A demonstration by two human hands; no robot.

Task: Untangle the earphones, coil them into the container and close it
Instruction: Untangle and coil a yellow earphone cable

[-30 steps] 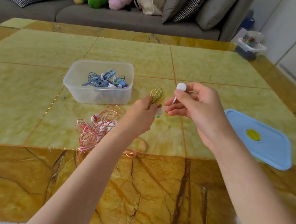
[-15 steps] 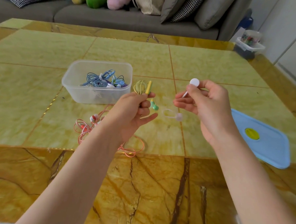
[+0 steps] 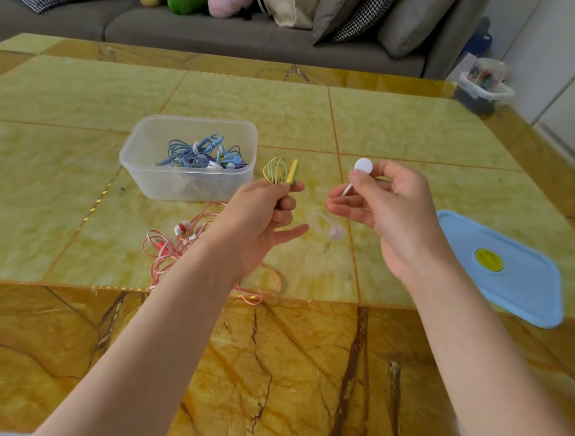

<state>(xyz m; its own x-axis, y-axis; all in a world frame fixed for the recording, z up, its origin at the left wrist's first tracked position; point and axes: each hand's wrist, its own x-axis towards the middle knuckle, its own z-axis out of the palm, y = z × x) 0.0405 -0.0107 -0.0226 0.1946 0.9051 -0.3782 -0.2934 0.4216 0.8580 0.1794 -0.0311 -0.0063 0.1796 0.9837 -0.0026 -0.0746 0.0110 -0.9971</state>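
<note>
My left hand (image 3: 263,216) grips a small coil of yellow-green earphones (image 3: 278,172) above the table, its little finger stretched out. To its right, my right hand (image 3: 387,203) pinches a white tie (image 3: 362,170) with a round head. A second clear-white tie (image 3: 327,226) lies on the table between the hands. The clear plastic container (image 3: 139,163) stands at the left with blue earphones (image 3: 199,153) coiled inside. A tangle of pink earphones (image 3: 178,245) lies on the table under my left forearm. The blue lid (image 3: 515,286) lies flat at the right.
The table (image 3: 305,368) has a yellow-green tiled top with a brown marble border. A grey sofa (image 3: 222,37) with cushions and plush toys runs behind it. A small white bin (image 3: 484,91) stands on the floor at the far right corner.
My left hand turned palm-up and shifted left with the yellow-green coil. My right hand drew away to the right with the white tie. A clear-white tie came into view on the table between them.
</note>
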